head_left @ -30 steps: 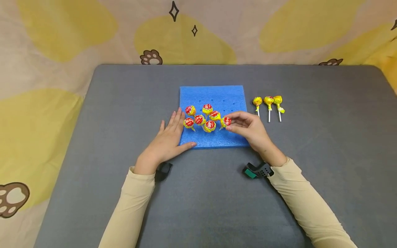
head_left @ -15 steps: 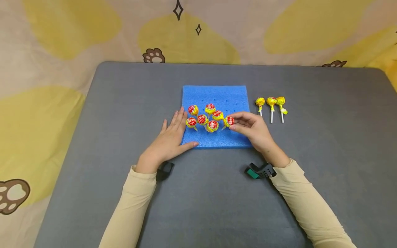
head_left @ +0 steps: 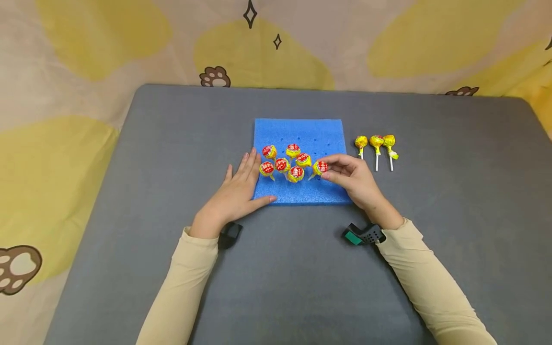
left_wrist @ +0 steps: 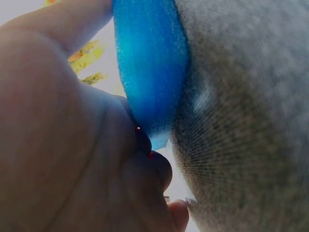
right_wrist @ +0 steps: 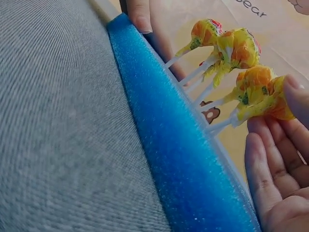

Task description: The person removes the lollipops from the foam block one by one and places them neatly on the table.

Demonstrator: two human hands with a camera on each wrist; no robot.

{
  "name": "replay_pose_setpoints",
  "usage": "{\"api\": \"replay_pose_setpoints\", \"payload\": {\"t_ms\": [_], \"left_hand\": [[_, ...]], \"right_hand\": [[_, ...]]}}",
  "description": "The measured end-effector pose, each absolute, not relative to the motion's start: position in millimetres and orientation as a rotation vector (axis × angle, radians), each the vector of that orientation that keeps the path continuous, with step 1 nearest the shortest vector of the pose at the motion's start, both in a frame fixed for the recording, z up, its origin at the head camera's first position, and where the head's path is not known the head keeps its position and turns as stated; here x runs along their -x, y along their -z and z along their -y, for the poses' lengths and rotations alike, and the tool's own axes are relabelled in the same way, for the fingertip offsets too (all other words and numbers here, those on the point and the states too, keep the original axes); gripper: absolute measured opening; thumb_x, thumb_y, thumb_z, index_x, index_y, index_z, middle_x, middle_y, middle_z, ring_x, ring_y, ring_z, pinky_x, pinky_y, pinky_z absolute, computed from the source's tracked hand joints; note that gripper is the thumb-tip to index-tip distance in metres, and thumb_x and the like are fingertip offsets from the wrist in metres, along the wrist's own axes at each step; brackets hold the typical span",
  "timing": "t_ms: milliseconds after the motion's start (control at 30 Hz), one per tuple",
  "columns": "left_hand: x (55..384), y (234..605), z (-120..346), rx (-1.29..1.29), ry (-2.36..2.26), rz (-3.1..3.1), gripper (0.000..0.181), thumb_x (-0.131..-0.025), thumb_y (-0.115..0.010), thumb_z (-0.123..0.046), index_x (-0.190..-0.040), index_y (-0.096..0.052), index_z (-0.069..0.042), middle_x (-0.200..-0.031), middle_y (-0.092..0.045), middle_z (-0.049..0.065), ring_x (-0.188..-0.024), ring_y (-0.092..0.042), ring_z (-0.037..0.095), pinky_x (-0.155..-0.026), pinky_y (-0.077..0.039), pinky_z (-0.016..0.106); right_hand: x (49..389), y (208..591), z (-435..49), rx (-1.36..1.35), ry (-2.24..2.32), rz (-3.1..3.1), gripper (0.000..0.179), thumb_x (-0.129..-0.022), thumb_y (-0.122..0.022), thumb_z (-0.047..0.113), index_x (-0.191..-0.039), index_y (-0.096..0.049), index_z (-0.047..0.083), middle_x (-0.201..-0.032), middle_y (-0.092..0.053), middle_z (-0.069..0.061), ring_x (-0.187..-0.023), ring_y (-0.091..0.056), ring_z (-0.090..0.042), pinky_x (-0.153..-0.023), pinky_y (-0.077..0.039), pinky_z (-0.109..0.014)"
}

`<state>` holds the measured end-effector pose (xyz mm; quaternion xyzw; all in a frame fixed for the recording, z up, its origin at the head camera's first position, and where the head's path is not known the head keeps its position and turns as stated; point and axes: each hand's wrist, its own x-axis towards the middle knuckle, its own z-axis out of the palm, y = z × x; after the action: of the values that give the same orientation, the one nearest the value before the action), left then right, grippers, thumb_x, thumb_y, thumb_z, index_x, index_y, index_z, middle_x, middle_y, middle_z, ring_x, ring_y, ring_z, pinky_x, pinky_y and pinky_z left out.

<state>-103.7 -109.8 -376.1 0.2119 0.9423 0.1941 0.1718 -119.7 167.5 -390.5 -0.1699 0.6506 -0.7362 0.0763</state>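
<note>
A blue foam block with small holes lies on the grey table. Several lollipops in yellow and red wrappers, one of them a front lollipop, stand in it on white sticks. My right hand pinches the head of the rightmost lollipop between thumb and fingers. In the right wrist view this lollipop leans, its stick reaching down to the foam's top. My left hand lies flat along the foam's left edge, fingers straight, thumb over the front left corner.
To the right of the foam, three wrapped lollipops lie in a row on the grey table. A patterned yellow and beige cloth hangs behind the table. Each wrist wears a black camera mount.
The head view has shifted slightly. My right hand keeps its pinch on the rightmost lollipop, and my left hand stays pressed at the foam's edge.
</note>
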Motion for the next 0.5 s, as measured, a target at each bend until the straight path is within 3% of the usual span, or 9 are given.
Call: {"api": "replay_pose_setpoints", "payload": {"t_ms": [500], "left_hand": [[104.8,374.4,109.0,-0.594,-0.545,-2.678,0.099,-0.088,-0.054,-0.055,-0.15,0.003,-0.004,-0.156,0.013,0.009,-0.142,0.012,0.024,-0.11,0.005,0.055]], "right_hand": [[121.8,390.1,-170.5,0.51,2.206,-1.927,0.024,-0.082,-0.069,-0.005,-0.101,-0.07,0.01,-0.095,-0.068,-0.002,-0.084,-0.064,-0.011,-0.075,-0.052,-0.023]]}}
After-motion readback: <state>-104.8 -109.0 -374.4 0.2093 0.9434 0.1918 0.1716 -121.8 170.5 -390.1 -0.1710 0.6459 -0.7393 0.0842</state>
